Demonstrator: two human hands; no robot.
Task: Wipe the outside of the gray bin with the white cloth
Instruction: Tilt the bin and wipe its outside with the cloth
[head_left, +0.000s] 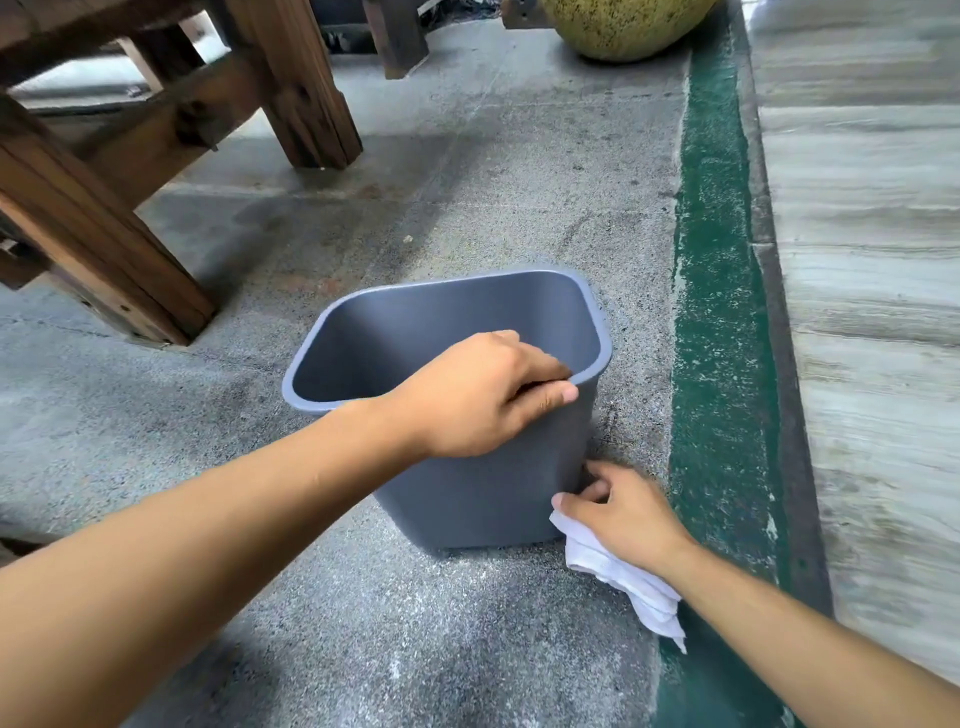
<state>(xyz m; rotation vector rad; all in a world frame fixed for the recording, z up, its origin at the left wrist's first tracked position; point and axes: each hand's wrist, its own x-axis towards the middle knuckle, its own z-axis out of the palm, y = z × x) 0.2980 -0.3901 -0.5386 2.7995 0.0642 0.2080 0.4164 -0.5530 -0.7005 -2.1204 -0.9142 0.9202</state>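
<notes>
- Head view looks down on the gray bin (483, 499), which stands upright on the concrete floor (467, 182), directly ahead of the person and between the two forearms.
- The left hand (483, 395) reaches across from the left and is clamped on the bin's near rim at its right corner, fingers curled inside and thumb on the outer wall, which steadies the bin.
- The right hand (618, 512) sits low, at the bin's near right bottom corner, closed around the white cloth (623, 582); its fingertips touch the wall and the loose end of the cloth trails back under the wrist toward the person.
- The hands are apart, one above the other on the same corner: left at the rim, right at the base.
- The bin's walls rise from the right hand up to the left, so the open stroke appears to be upward along that corner or round onto the right-hand face.
- The right hand is the nearer to unwiped wall; the far faces are hidden behind the bin.
</notes>
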